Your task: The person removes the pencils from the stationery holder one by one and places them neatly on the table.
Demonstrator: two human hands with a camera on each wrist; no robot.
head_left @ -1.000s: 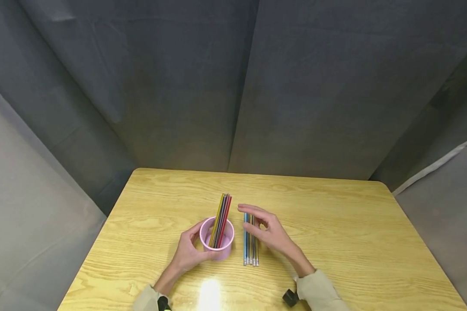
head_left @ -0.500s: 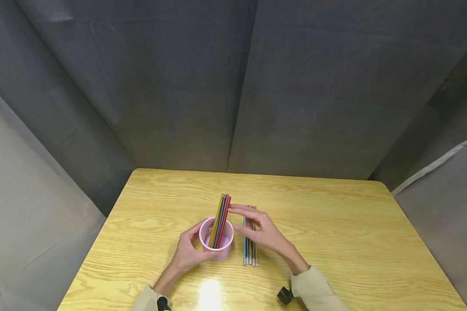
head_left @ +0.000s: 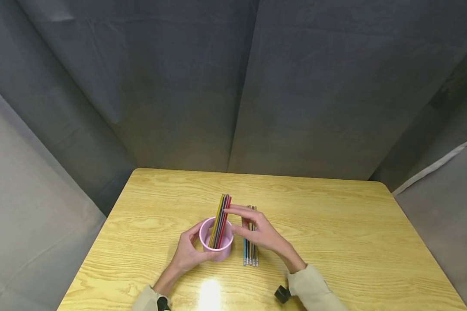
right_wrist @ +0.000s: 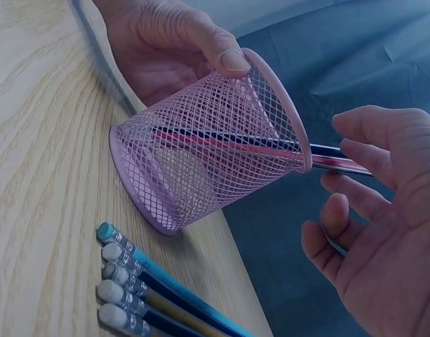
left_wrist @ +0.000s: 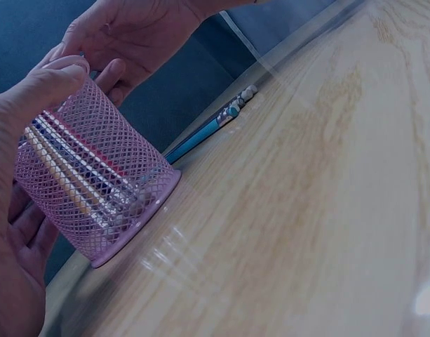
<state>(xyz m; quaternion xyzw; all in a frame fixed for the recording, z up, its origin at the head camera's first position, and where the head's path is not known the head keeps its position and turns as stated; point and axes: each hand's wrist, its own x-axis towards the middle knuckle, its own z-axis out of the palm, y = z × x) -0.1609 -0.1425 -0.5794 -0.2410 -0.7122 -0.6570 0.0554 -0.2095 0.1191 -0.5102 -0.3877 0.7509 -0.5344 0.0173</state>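
A pink mesh pencil cup (head_left: pixel 225 255) stands on the table, and my left hand (head_left: pixel 188 251) grips it from the left, thumb across its near side by the rim. Several pencils (head_left: pixel 220 220), yellow, dark and red, lean inside it toward the far right. My right hand (head_left: pixel 262 233) reaches over from the right with fingers loosely spread, fingertips right at the upper part of the leaning pencils. In the right wrist view its thumb and fingers are apart around the pencil ends. Below it, several more pencils (right_wrist: pixel 158 270) with erasers lie side by side; the hand partly covers them.
The wooden table (head_left: pixel 334 224) has rounded far corners. Dark grey curtains (head_left: pixel 179 86) hang behind it, with lighter cloth (head_left: pixel 31 207) at the sides. A small black device (head_left: pixel 283 294) sits at the right wrist.
My right hand has moved left from above the loose pencils to the pencils in the cup. The left hand and the cup have stayed in place.
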